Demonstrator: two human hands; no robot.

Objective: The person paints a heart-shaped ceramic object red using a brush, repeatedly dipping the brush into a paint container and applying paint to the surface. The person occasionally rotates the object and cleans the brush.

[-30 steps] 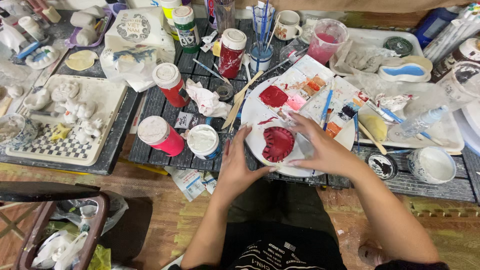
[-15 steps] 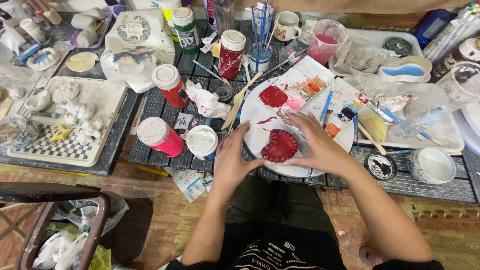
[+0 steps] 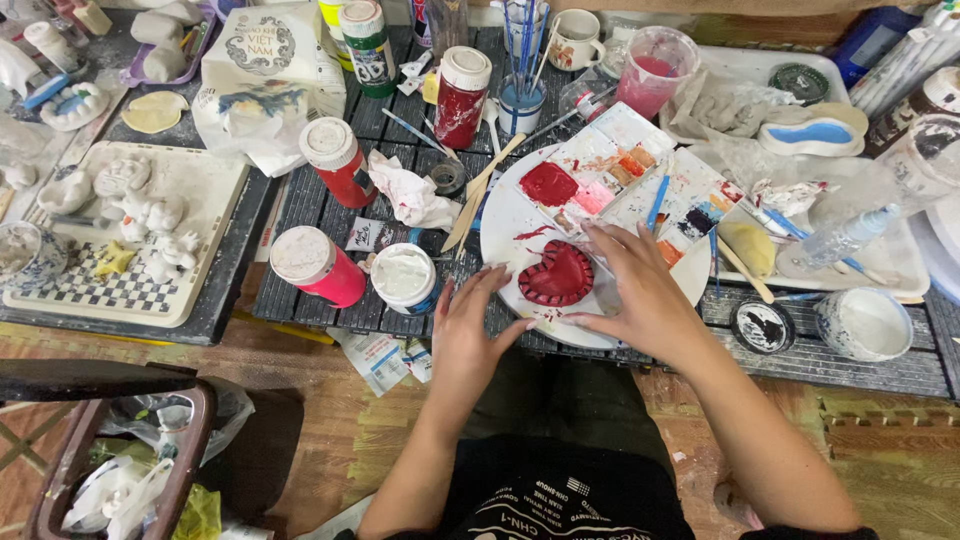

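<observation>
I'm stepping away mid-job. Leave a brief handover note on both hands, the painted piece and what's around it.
Left hand: open, fingertips at the near-left rim of the white plate.
Right hand: open, fingers beside the red heart, possibly touching it.
Heart lies flat on the plate, its visible top coated red.
Paint palette rests behind it with red paint; brushes alongside; red paint bottles to the left.
Neither hand holds a brush.
Heart's underside is hidden.

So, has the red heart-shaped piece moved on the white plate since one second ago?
Cannot tell. The red heart piece lies near the middle of the white plate, just below the paint palette, about as before; it may have turned slightly between both hands.
</observation>
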